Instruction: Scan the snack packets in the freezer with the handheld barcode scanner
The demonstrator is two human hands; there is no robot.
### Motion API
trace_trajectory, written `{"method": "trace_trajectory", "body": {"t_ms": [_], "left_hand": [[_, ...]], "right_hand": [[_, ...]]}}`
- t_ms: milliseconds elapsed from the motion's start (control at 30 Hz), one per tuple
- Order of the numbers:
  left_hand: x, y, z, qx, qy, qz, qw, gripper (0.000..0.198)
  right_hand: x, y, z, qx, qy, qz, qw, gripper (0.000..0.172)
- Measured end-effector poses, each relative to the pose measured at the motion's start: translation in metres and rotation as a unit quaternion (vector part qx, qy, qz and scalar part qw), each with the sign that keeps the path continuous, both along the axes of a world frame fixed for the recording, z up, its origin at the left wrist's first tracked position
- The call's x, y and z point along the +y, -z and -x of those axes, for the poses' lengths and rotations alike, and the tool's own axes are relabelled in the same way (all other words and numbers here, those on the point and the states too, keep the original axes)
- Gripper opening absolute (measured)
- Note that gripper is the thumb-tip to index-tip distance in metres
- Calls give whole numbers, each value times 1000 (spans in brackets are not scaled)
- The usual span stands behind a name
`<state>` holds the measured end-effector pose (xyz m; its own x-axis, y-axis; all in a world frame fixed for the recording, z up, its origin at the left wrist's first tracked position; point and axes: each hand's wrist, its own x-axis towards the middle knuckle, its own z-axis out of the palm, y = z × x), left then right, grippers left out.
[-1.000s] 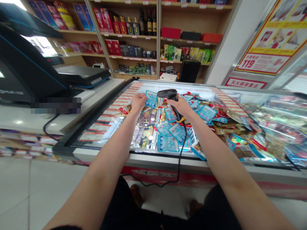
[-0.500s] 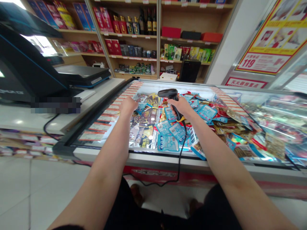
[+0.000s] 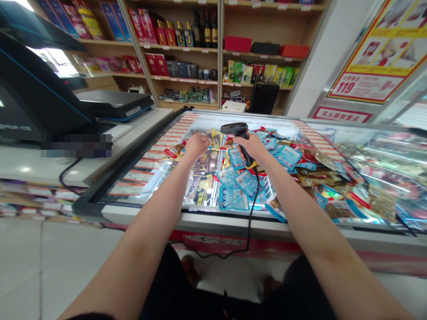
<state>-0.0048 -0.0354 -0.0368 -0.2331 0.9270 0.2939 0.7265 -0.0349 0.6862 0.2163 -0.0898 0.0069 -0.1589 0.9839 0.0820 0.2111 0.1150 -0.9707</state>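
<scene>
My right hand (image 3: 255,149) is wrapped round the grip of a black handheld barcode scanner (image 3: 235,129), its head pointing left and its cord hanging down over the front edge. My left hand (image 3: 198,146) is curled closed over the glass-topped case, left of the scanner; what its fingers hold, if anything, is hidden. Beside the left wrist lies a red and gold snack packet (image 3: 174,151). Blue snack packets (image 3: 233,198) are spread under and in front of the scanner, and a heap of mixed packets (image 3: 310,166) lies to its right.
A counter on the left carries a dark checkout machine (image 3: 36,98) and a flat black scale (image 3: 116,104). Shelves (image 3: 187,49) with boxes and bottles stand behind. The case's front rim (image 3: 200,215) runs before my legs; the scanner cord (image 3: 251,222) loops below it.
My left hand has moved right, towards the scanner. The blue packet seen by it before no longer shows there, and a red and gold packet shows to its left. My right hand has barely moved.
</scene>
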Motion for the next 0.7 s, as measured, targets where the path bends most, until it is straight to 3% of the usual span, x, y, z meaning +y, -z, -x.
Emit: {"method": "trace_trajectory", "body": {"t_ms": [133,300,700], "left_hand": [[-5,4,-22,93,58,8,994,23],[-8,8,-42,113,90,-11,989,29],[21,18,-70,170,52,42,983,41]], "right_hand": [[-1,-2,2,2,17,2,1000,32],[-1,-2,2,2,27,-1,1000,32],[3,0,0,10,38,-19,999,32]]}}
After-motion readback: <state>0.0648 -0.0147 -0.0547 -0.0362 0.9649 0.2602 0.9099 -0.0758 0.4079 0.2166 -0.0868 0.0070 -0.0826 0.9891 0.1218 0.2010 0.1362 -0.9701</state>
